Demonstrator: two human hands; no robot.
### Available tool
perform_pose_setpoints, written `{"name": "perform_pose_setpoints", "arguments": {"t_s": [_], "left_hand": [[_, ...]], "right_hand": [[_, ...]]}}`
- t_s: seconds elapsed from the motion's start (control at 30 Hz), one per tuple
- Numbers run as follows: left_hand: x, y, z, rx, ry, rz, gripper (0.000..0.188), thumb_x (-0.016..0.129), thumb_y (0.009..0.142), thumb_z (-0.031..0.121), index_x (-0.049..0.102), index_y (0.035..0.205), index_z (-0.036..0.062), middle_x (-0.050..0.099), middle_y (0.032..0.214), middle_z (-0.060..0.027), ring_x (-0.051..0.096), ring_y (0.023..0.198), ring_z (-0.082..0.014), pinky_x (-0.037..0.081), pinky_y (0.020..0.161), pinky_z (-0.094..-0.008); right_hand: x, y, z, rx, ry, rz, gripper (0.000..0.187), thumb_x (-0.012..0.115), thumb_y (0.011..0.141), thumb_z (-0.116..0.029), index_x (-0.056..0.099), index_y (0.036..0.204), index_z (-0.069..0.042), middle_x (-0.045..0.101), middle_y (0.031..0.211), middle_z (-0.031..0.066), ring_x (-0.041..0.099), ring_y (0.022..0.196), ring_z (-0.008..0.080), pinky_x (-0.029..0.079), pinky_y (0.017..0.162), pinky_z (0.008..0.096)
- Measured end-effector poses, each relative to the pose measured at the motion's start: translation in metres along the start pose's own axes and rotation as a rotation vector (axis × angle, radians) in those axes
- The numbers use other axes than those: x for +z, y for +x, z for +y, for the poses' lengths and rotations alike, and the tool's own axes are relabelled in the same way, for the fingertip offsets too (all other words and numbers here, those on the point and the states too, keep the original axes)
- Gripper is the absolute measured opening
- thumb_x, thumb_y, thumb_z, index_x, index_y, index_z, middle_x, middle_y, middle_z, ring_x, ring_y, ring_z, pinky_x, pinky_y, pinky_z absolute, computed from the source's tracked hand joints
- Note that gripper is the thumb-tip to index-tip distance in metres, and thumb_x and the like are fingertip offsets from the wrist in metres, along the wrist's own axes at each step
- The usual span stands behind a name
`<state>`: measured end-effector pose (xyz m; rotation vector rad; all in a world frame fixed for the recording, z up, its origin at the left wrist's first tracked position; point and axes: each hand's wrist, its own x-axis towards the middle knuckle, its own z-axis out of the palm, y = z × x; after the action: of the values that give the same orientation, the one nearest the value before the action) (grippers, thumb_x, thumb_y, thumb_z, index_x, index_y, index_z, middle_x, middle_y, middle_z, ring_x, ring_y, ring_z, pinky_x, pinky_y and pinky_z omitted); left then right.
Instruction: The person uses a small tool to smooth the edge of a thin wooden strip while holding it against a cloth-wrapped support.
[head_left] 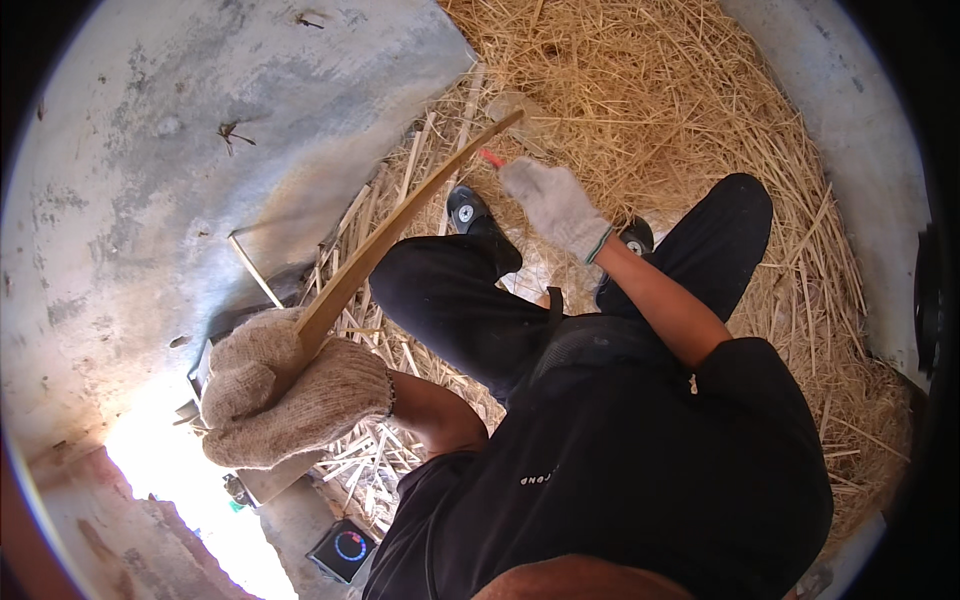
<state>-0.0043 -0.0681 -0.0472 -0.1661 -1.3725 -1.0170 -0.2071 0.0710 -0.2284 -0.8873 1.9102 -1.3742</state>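
My left hand (290, 390), in a thick beige knitted glove, is closed around the near end of a long, flat wooden strip (400, 220). The strip slants away from me to the upper right and narrows to its far tip. My right hand (560, 205), in a lighter glove, is closed on a small tool with a red part (491, 158) poking out past the fingers. The rest of that tool is hidden or too blurred to name. It sits just below and apart from the strip's far end.
Loose straw and pale shavings (620, 80) cover the floor around my bent legs. A weathered grey wall (130, 190) rises at the left, another wall (850, 120) at the right. Beside my left elbow lies a dark device with a lit ring (343, 550), near a bright opening.
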Motion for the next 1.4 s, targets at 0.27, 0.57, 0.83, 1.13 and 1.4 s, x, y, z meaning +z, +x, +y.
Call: {"name": "perform_pose_setpoints", "arguments": {"t_s": [0.27,0.57,0.83,1.13,1.4], "left_hand": [[0.013,-0.006,0.005,0.108,0.183,-0.085,0.052,0.037,0.103,0.053,0.055,0.082,0.0093,0.063,0.079,-0.0083,0.062,0.062,-0.0093,0.056,0.053,-0.0215],[0.013,0.005,-0.005,0.148,0.677,0.15,0.023,0.053,0.096,0.024,0.048,0.082,0.0074,0.053,0.064,0.0007,0.053,0.047,-0.0079,0.052,0.044,-0.0232],[0.006,0.011,0.018,0.002,0.141,0.456,0.054,0.041,0.103,0.045,0.033,0.056,0.0196,0.029,0.046,0.0056,0.029,0.035,-0.0056,0.032,0.031,-0.0219],[-0.001,0.025,0.023,-0.003,-0.005,0.061,0.055,0.041,0.101,0.042,0.03,0.054,0.0181,0.03,0.042,0.003,0.027,0.032,-0.007,0.028,0.03,-0.0232],[0.031,0.017,0.031,-0.032,0.059,0.098,0.056,0.035,0.102,0.044,0.026,0.052,0.0195,0.023,0.041,0.0045,0.021,0.033,-0.0061,0.022,0.032,-0.0222]], "right_hand": [[0.023,0.074,0.097,0.052,-0.48,0.148,0.054,0.042,0.103,-0.051,0.068,0.105,-0.003,0.068,0.078,0.0266,0.068,0.075,0.044,0.053,0.067,0.0532],[0.024,0.134,0.238,0.478,-0.651,0.005,0.058,0.044,0.1,-0.051,0.067,0.119,-0.002,0.07,0.1,0.0262,0.07,0.092,0.0407,0.054,0.076,0.0519],[-0.021,0.072,0.183,0.586,-0.338,-0.08,0.076,0.04,0.099,-0.061,0.064,0.12,0.008,0.069,0.107,0.0287,0.066,0.1,0.0411,0.049,0.09,0.0453],[-0.034,0.024,0.086,0.051,-0.224,0.131,0.069,0.037,0.102,-0.06,0.063,0.11,0.003,0.065,0.09,0.0298,0.065,0.083,0.0439,0.05,0.078,0.0483],[0.039,0.031,0.129,-0.035,-0.518,0.079,0.051,0.043,0.104,-0.049,0.061,0.12,-0.003,0.066,0.076,0.0236,0.068,0.073,0.0398,0.053,0.066,0.0535]]}}
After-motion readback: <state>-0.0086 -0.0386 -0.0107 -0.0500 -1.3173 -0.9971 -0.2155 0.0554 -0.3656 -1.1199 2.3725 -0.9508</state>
